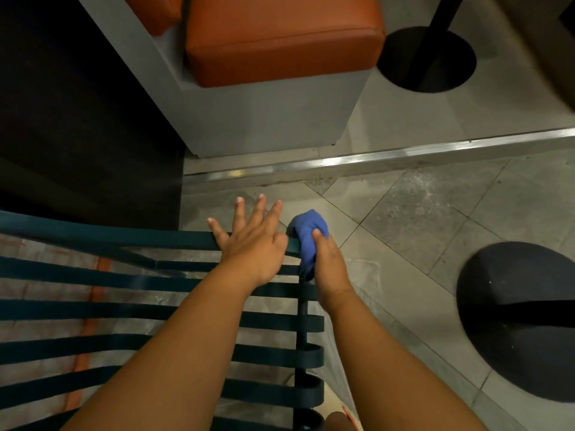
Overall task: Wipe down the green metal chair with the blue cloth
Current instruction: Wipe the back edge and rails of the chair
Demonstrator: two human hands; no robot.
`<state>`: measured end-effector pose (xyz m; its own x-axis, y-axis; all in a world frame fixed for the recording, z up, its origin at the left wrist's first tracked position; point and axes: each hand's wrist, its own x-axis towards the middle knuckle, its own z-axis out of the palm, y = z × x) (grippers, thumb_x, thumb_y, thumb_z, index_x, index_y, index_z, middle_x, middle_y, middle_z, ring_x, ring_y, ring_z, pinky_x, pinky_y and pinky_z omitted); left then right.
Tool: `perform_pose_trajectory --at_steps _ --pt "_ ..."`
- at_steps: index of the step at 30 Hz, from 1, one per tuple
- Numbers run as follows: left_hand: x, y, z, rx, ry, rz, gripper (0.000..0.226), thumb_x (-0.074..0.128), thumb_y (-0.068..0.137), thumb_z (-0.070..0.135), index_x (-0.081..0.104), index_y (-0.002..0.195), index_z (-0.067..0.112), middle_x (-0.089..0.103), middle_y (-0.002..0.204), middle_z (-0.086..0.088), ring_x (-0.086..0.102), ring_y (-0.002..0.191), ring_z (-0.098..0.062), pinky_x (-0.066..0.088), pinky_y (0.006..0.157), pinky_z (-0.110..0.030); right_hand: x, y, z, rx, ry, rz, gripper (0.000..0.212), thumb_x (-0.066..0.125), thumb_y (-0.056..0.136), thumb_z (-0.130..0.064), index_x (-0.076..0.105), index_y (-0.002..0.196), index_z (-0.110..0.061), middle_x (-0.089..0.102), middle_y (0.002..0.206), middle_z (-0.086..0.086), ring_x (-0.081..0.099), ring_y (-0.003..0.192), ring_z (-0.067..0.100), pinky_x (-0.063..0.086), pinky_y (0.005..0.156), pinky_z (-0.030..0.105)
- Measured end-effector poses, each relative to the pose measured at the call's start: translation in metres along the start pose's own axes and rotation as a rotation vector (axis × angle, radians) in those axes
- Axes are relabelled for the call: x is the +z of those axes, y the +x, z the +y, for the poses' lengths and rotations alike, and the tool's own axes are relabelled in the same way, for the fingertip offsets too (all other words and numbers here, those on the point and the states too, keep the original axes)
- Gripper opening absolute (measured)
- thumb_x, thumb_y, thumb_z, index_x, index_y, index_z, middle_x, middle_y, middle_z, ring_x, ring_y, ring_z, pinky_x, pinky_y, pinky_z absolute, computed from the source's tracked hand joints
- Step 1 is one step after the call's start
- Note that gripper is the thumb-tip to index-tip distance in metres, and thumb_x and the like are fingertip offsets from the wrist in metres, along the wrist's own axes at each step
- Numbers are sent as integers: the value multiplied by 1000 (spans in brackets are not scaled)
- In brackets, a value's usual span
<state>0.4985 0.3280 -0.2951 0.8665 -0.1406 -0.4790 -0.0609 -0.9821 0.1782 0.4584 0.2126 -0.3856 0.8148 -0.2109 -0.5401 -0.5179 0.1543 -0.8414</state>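
Wiping was under way at the far right corner of the green metal chair (155,309), where the blue cloth (306,241) sat bunched over the end of the top slat and the upright rail beside it. The right hand (329,269) held the cloth against that corner, its fingers (317,234) curled over the fabric with one fingertip showing on top; the rest of the grip was hidden beneath the hand. The left hand (252,244) lay flat on the same top slat just beside the cloth, fingers (259,209) straight and spread, reaching past the slat's far edge, seemingly steadying the chair. How much of the chair had been cleaned could not be told: the slats nearer the person looked uniformly dark, with no visible wet streaks or dust lines to separate wiped from unwiped metal. Judging by the cloth's place at one corner, most of the slatted surface toward the left edge, and the looped slat ends along the right rail, probably remained to be covered. Beyond the chair stood an orange cushioned bench (280,38) on a grey base, and a black table base (522,318) rested on the tiled floor (420,213) to the right.
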Motion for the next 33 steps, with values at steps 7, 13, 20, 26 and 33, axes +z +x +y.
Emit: perform_pose_trajectory --at_steps 7,13,20,26,33 --pt "1 0 3 -23 13 -6 59 23 99 34 -10 148 44 -20 157 12 -22 144 -20 -17 107 -61 0 -16 8 -189 -51 -14 34 38 90 -59 58 100 -33 61 103 9 58 99 22 48 92 48" --pt "1 0 3 -23 34 0 60 21 99 33 -12 147 44 -19 158 13 -22 144 -20 -14 109 -63 0 -6 34 -50 75 17 66 31 84 -72 51 127 -26 61 119 9 58 110 19 45 103 41" --pt "-1 -2 3 -10 30 -9 59 21 100 33 -13 147 44 -19 158 12 -22 144 -20 -12 109 -64 -23 27 -15 492 56 -156 34 49 93 -37 62 98 -6 56 82 13 53 68 22 42 59 29" --pt "4 -1 3 -29 54 35 58 19 99 33 -11 147 46 -16 158 13 -21 144 -20 -13 109 -63 -16 31 -49 79 -315 -518 39 49 80 -46 72 96 -20 72 87 9 66 80 25 52 70 39" --pt "7 2 0 -23 39 59 59 21 98 33 -11 147 44 -16 158 14 -21 144 -19 -15 108 -62 -35 59 -17 123 -293 -584 29 44 90 -39 70 95 -28 67 86 7 57 82 22 44 67 29"
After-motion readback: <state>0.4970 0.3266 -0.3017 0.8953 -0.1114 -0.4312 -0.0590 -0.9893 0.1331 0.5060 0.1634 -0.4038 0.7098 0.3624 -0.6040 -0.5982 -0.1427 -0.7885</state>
